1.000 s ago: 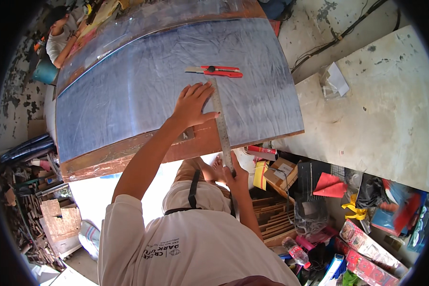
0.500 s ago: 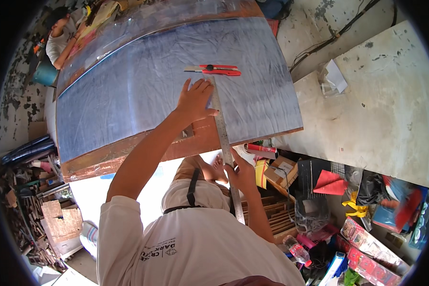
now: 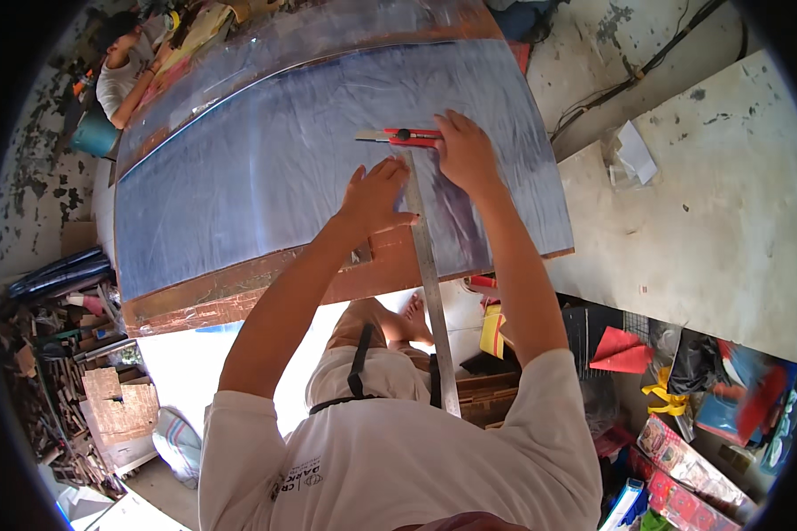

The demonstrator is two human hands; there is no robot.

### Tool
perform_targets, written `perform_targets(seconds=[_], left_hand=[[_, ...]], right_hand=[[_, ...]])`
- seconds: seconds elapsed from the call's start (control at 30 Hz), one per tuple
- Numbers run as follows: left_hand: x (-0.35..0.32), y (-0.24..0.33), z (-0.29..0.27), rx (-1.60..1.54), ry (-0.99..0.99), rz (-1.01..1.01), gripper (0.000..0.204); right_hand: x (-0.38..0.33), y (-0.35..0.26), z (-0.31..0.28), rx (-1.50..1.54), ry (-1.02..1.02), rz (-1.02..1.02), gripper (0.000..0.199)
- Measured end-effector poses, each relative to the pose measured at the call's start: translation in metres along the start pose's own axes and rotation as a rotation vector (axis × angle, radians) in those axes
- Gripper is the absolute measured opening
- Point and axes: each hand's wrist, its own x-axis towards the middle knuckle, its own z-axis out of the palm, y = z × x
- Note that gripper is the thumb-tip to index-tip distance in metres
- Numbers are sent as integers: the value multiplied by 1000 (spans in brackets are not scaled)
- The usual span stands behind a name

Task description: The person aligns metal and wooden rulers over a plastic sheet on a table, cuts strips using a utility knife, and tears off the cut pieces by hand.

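Note:
A long metal ruler (image 3: 429, 265) lies across the near edge of a bluish plastic sheet (image 3: 310, 133), its near end sticking out past the table toward my body. My left hand (image 3: 376, 199) is spread flat beside the ruler's far part, fingers stretched forward and thumb lying over the ruler. Just beyond the ruler's far tip is a red utility knife (image 3: 407, 137), blade out and pointing left. My right hand (image 3: 465, 150) has its fingers closed around the knife's handle, which they mostly cover. The knife still rests at sheet level.
The sheet covers a brown wooden table (image 3: 204, 288). At the far left sits another person (image 3: 124, 71) near a teal bucket (image 3: 96, 134). A pale board (image 3: 682, 239) stands on the right. Scrap wood (image 3: 71, 398) lies at lower left, mixed packages (image 3: 682, 460) at lower right.
My right hand has left the near part of the ruler and reached forward to the utility knife, taking its handle. My left hand stays on the ruler. The whole view has shifted slightly.

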Motion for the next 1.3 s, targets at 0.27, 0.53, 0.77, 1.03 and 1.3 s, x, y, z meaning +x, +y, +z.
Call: perform_targets(seconds=[0.27, 0.53, 0.77, 1.03, 1.3], left_hand=[[-5, -5, -5, 31, -6, -46, 102], [4, 2, -7, 42, -16, -21, 101], [-2, -14, -2, 42, 14, 17, 105], [-2, -20, 4, -49, 56, 26, 108], [1, -21, 8, -53, 72, 35, 114]], right_hand=[[43, -23, 25, 37, -446, 33, 21], [-13, -17, -15, 408, -244, 526, 17], [-51, -79, -83, 815, -562, 1024, 46], [-69, -102, -62, 337, -617, 530, 84], [-99, -103, -50, 417, -265, 578, 66]])
